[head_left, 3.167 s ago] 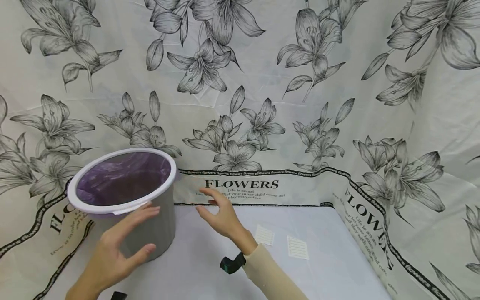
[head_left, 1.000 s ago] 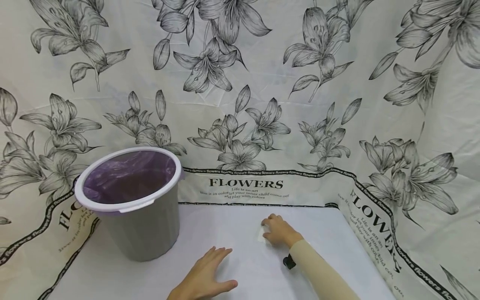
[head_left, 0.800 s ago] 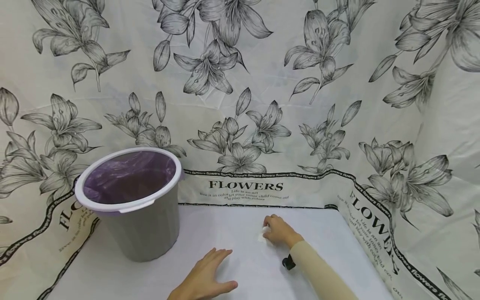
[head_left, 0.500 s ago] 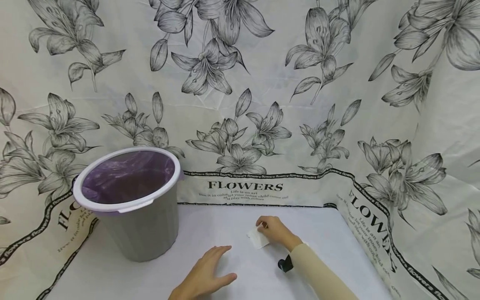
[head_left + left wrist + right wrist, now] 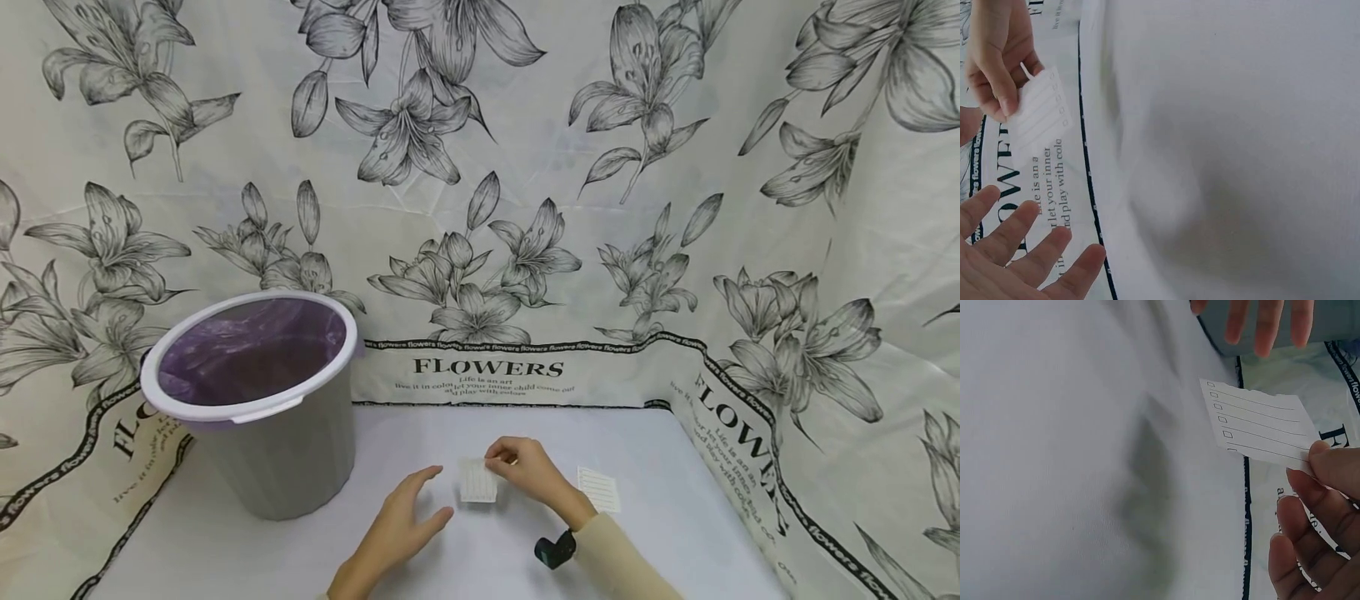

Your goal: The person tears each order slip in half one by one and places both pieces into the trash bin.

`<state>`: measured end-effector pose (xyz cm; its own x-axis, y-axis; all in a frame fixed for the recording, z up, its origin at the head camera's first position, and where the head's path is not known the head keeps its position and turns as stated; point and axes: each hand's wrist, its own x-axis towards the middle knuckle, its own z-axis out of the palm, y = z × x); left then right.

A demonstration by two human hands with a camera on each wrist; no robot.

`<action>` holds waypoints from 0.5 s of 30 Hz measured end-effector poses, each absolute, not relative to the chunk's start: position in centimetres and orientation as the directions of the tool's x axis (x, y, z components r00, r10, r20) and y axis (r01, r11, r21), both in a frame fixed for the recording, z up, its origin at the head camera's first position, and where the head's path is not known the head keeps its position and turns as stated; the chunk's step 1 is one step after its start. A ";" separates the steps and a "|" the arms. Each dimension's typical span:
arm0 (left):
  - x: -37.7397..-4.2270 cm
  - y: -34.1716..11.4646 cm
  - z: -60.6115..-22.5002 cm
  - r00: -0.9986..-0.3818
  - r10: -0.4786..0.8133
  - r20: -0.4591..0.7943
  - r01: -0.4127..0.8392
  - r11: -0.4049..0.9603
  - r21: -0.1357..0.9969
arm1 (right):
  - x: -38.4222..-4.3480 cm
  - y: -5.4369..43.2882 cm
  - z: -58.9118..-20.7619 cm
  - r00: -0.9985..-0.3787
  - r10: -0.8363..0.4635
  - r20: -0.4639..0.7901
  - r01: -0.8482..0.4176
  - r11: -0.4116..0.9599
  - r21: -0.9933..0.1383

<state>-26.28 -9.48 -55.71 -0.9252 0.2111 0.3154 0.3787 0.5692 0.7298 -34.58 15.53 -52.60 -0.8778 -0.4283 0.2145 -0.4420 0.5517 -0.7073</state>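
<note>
My right hand [image 5: 528, 472] pinches a small piece of white checklist paper [image 5: 477, 482] by one edge, between thumb and index finger. In the right wrist view the paper [image 5: 1257, 422] shows ruled lines with little checkboxes down one side, held above the white surface. My left hand [image 5: 399, 518] is held just left of the paper, fingers spread and holding nothing. In the left wrist view the left fingers [image 5: 1019, 237] are extended, apart from the paper [image 5: 1041, 109]. A second lined paper [image 5: 598, 489] lies on the table, to the right of my right hand.
A grey bin [image 5: 292, 467] with a white rim and purple liner stands at the left of the white table [image 5: 660, 542]. Flower-printed cloth [image 5: 480, 208] rises behind and along both sides. A black wrist device [image 5: 557, 550] hangs at my right wrist.
My right hand has picked up the paper from the table and brought it leftward, toward my left hand. The second paper has come into sight. My left hand has shifted slightly left and up.
</note>
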 end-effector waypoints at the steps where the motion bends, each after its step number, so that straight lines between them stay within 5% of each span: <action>1: -26.4 -9.6 -55.7 -0.924 0.209 0.319 0.381 0.563 0.734 | -34.2 15.3 -52.6 -0.877 -0.428 0.219 -0.444 0.545 -0.712; 15: -26.5 -9.3 -55.1 -0.941 0.161 0.298 0.339 0.451 0.826 | -29.8 12.9 -53.2 -0.893 -0.404 0.201 -0.390 0.467 -0.793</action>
<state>-26.51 -9.31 -55.07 -0.9408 0.1613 0.2981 0.3390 0.4506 0.8259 -29.77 12.86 -53.22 -0.8926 -0.4036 0.2012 -0.3901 0.4672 -0.7935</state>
